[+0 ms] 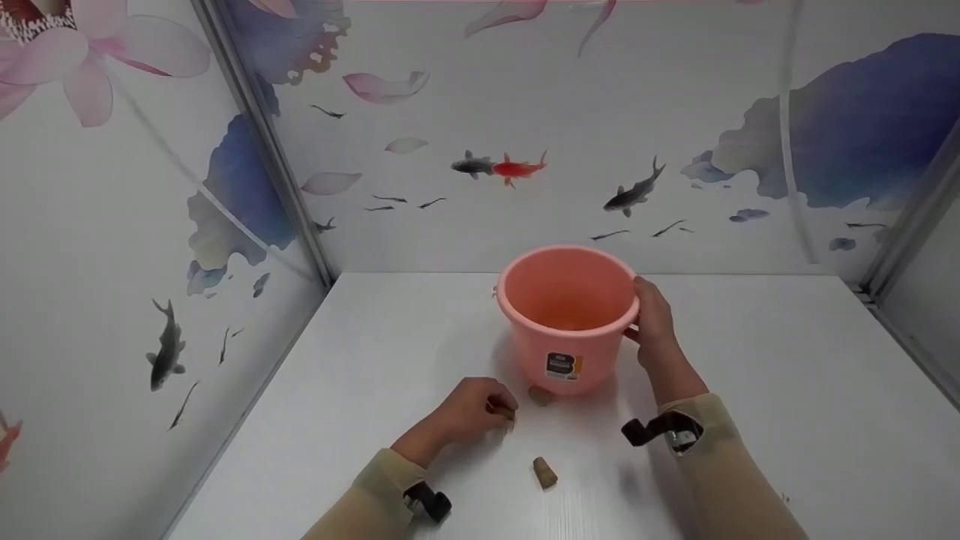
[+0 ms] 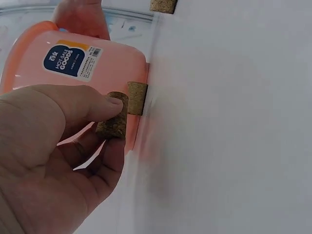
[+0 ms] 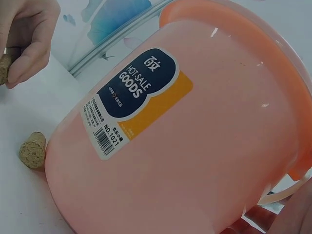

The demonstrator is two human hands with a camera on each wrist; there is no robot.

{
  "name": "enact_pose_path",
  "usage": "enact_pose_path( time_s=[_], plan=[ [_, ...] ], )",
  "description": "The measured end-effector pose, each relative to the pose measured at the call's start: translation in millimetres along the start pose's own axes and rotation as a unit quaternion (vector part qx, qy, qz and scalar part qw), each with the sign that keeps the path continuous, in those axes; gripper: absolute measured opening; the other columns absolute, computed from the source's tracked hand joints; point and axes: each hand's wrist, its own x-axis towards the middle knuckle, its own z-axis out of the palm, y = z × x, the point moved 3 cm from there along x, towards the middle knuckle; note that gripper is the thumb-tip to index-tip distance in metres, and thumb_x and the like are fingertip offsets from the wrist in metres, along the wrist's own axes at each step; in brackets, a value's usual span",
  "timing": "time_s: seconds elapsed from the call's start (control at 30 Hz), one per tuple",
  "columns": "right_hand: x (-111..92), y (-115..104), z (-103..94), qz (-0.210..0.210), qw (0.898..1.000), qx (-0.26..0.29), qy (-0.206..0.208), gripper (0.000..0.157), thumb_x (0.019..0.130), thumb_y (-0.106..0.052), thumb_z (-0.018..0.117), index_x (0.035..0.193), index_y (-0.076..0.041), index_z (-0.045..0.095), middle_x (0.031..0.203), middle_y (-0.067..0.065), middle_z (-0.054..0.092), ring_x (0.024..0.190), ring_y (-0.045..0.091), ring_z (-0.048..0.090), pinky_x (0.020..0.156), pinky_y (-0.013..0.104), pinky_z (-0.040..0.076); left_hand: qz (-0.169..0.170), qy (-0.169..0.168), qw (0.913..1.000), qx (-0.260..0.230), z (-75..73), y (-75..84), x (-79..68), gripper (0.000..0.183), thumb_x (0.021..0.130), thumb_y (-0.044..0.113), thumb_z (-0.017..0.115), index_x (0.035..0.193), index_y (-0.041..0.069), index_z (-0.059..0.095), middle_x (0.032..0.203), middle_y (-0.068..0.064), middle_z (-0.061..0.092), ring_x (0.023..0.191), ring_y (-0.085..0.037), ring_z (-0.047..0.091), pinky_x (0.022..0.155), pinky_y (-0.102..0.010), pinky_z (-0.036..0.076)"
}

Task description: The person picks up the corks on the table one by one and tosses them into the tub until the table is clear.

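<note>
A pink plastic bucket [image 1: 566, 352] with a printed label stands mouth up on the table. My right hand [image 1: 655, 322] grips its right side at the rim. In the left wrist view, my left hand [image 2: 73, 131] pinches a brown cork stopper [image 2: 114, 117] between thumb and fingers, just in front of the bucket. A second cork [image 1: 540, 395] sits by the bucket's base, close to the left fingers; the right wrist view shows this cork [image 3: 33, 150] against the wall's lower edge. A third cork [image 1: 545, 473] lies on the table nearer to me. The bucket's floor is hidden.
The white table [image 1: 390, 330] meets a patterned back wall [image 1: 420, 232] and a left side wall [image 1: 90, 315], with metal strips at the corners. Black wrist-camera mounts [image 1: 664, 431] stick out from both sleeves.
</note>
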Motion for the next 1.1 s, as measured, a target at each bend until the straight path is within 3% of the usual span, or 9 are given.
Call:
enact_pose_path(
  time_s=[0.27,0.43,0.6,0.97,1.1],
  plan=[
    [1,0,1.0,-0.005,1.0,0.003,0.004,0.055,0.111,-0.052,0.036,0.151,-0.017,0.049,0.115,-0.002,0.064,0.104,0.016,0.064,0.09,0.032,0.056,0.028,0.032,0.999,-0.008,-22.0,14.4,3.4,0.019,0.094,0.007,0.074,0.112,0.009,0.08,0.101,0.005,0.075,0.092,-0.008,0.065,0.085,-0.024,0.059],
    [2,1,0.6,-0.009,1.0,0.001,0.009,0.055,0.11,-0.051,0.035,0.151,-0.017,0.049,0.116,0.0,0.064,0.101,0.014,0.062,0.088,0.031,0.057,0.052,0.051,0.9972,-0.015,-33.8,25.7,3.9,0.018,0.096,0.009,0.074,0.111,0.015,0.08,0.102,0.007,0.075,0.093,-0.008,0.066,0.088,-0.024,0.059],
    [2,2,0.6,-0.003,1.0,-0.001,0.007,0.057,0.111,-0.053,0.033,0.152,-0.016,0.049,0.122,0.002,0.064,0.106,0.016,0.064,0.087,0.03,0.057,0.086,0.057,0.9946,-0.013,-44.6,37.0,3.1,0.02,0.096,0.007,0.073,0.11,0.019,0.079,0.103,0.006,0.075,0.094,-0.008,0.066,0.089,-0.025,0.059],
    [2,1,1.1,-0.001,1.0,0.001,0.008,0.059,0.112,-0.055,0.032,0.154,-0.016,0.047,0.13,0.005,0.061,0.105,0.014,0.063,0.091,0.032,0.056,0.134,0.062,0.989,-0.001,-73.5,59.9,4.0,0.02,0.095,0.004,0.072,0.113,0.011,0.078,0.104,0.002,0.075,0.095,-0.011,0.067,0.09,-0.025,0.06],
    [1,0,0.0,-0.007,1.0,0.004,0.012,0.057,0.111,-0.055,0.034,0.148,-0.016,0.051,0.123,0.002,0.064,0.107,0.017,0.064,0.088,0.031,0.057,0.15,0.08,0.9854,-0.004,-82.3,67.1,6.1,0.02,0.095,0.004,0.072,0.112,0.012,0.078,0.104,0.002,0.076,0.095,-0.01,0.069,0.09,-0.027,0.061]
  ],
)
